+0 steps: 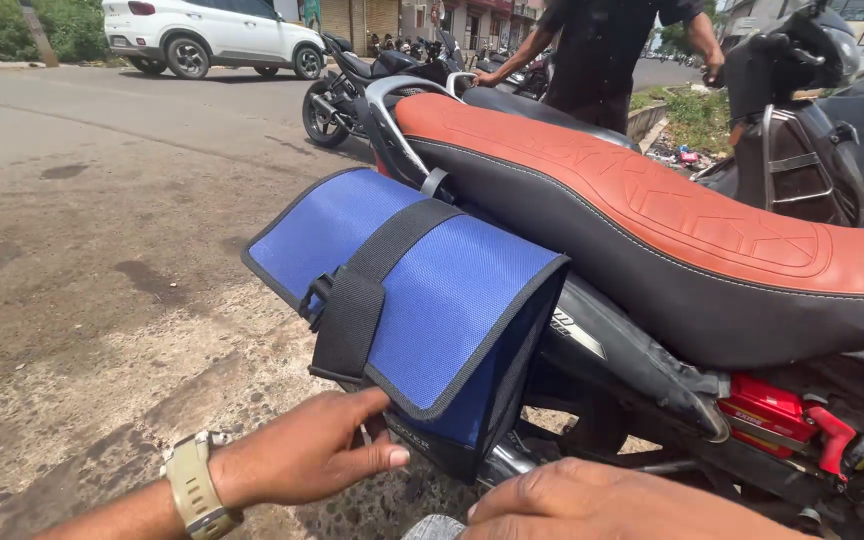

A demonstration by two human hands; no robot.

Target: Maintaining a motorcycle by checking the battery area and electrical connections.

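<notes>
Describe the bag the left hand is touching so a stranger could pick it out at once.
Find the parked motorcycle with the orange-brown seat. Below the seat's rear end hangs a blue saddlebag, the left hand at its lower edge. Its blue flap with a black strap sets it apart.

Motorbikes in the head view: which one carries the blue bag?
The nearest motorbike, with the orange-and-black seat; the blue saddlebag hangs off its side, the left hand at its lower edge. The others stand farther off, bagless.

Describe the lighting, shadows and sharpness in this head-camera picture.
Head view: hard sunlight, bright glare on the pale road and white car; the brown motorcycle seat and blue saddlebag are sharp. Deep shadow lies under the bag, where the left hand touches it. The right hand is cropped and slightly soft.
</notes>
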